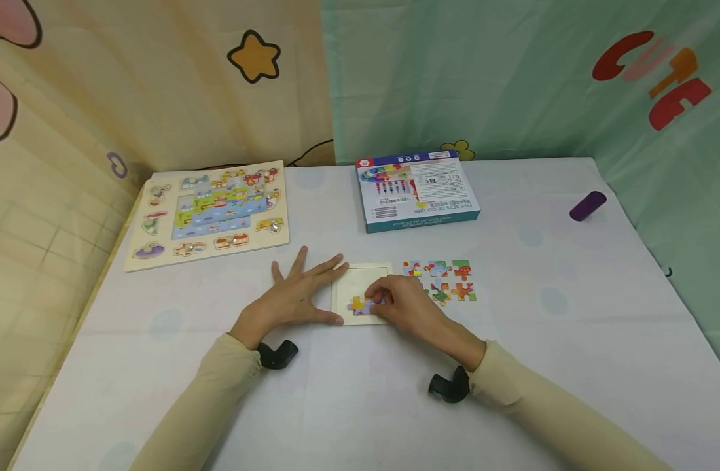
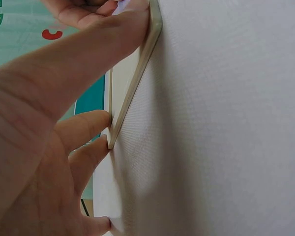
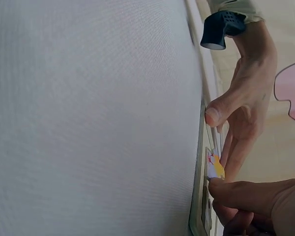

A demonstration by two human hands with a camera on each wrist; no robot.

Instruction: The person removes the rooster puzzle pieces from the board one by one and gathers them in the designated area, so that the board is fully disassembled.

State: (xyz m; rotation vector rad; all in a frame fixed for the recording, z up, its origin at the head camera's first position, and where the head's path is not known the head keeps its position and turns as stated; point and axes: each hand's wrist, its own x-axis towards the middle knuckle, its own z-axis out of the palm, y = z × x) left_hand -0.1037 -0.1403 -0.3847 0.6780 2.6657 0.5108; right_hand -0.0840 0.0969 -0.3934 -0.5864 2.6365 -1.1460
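Observation:
A small square wooden puzzle tray [image 1: 358, 278] lies flat on the white table. My left hand [image 1: 298, 292] is spread, its thumb and fingertips resting on the tray's left edge. My right hand [image 1: 404, 304] is over the tray's lower right part, thumb and curled fingers pinching a puzzle piece. Beneath and beside these fingertips shows yellow and purple puzzle work [image 1: 358, 305], seen also as a thin bright puzzle piece [image 3: 215, 166] in the right wrist view. My fingers partly hide it. Several loose puzzle pieces [image 1: 462, 269] lie in rows right of the tray, some behind my right hand.
A large wooden knob puzzle board [image 1: 160, 226] lies at the back left. Behind the tray sits a flat toy box [image 1: 421, 227] with a teal side. A dark purple cylinder [image 1: 588, 206] lies at the right. Curtains [image 1: 454, 78] hang along the table's back.

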